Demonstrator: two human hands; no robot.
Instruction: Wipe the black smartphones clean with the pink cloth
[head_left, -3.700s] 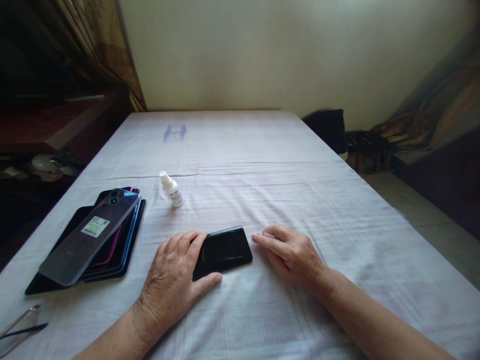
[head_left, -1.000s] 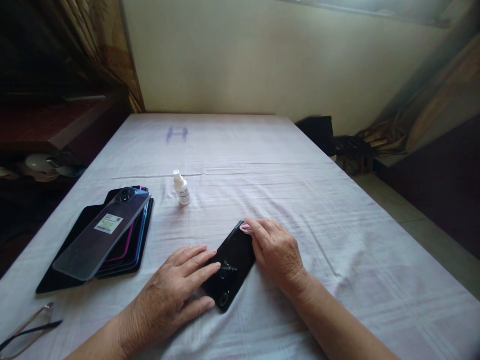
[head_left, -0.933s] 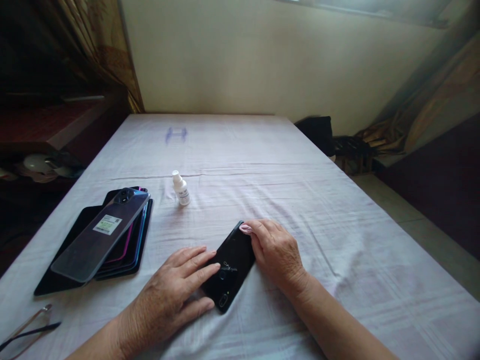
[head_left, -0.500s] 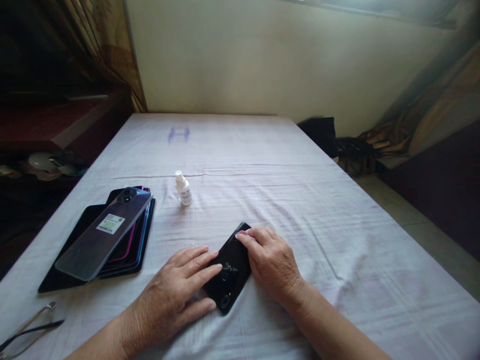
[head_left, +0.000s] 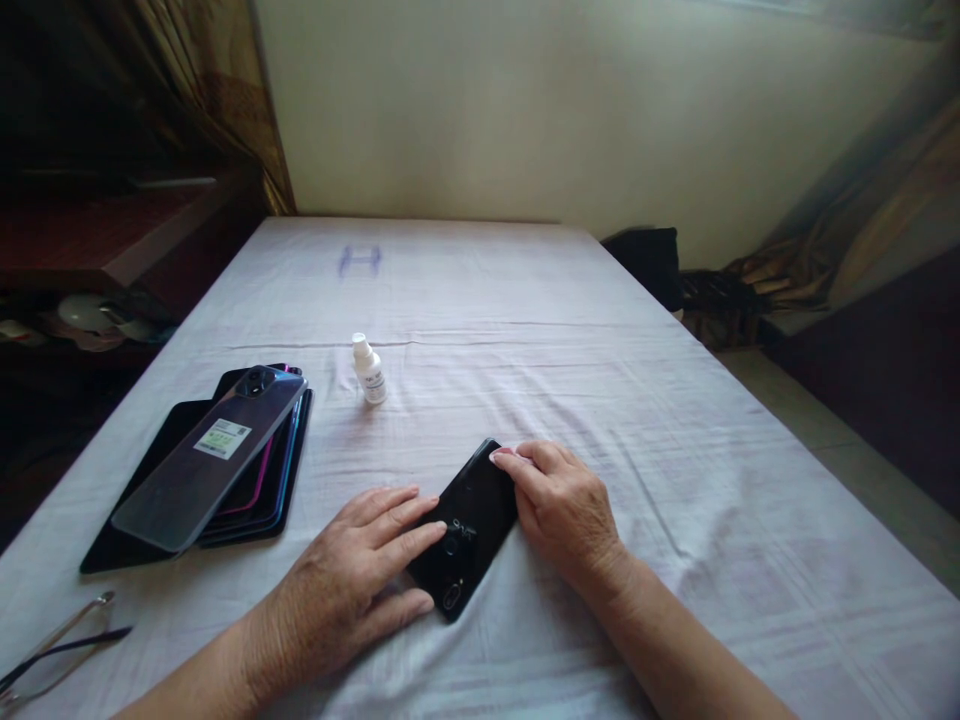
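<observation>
Well, at the lower left of the frame lie glasses (head_left: 84,640), and above them, left of centre, a loose stack (head_left: 180,500) of phones with a labelled one slanting across the top. Next, a white bottle (head_left: 371,375) stands upright on the sheet-covered surface (head_left: 675,420). The left hand (head_left: 360,560), fingers spread, rests its fingertips on a black phone (head_left: 484,505) lying back up, slantwise, at lower centre. At its upper end the right hand (head_left: 564,505) pinches a pink cloth (head_left: 507,451), partly hidden by the fingers, against the back.
</observation>
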